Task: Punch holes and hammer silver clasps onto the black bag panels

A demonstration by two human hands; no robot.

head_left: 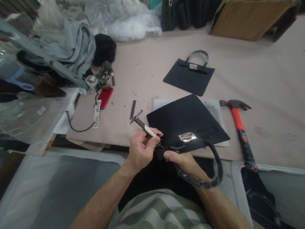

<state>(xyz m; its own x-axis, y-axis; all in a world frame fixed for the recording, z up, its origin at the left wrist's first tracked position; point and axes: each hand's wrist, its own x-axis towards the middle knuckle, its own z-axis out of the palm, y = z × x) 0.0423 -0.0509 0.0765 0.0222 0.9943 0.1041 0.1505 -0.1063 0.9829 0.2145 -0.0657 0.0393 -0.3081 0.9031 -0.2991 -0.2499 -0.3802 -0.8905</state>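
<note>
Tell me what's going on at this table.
A person is handling a black bag panel with a metal clasp. The left hand grips a white-handled tool by its near edge, while the right hand pinches black material there. A second black panel lies farther back; a claw hammer rests to the right.

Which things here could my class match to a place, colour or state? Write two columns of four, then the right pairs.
Things:
1. tool
2. hammer
3. cardboard box
4. near bag panel

Descriptions:
A. brown, far side of the table
B. in the left hand
C. black, with a shiny metal piece
D. partly red, on the right

Pairs: 1-B, 2-D, 3-A, 4-C
</note>
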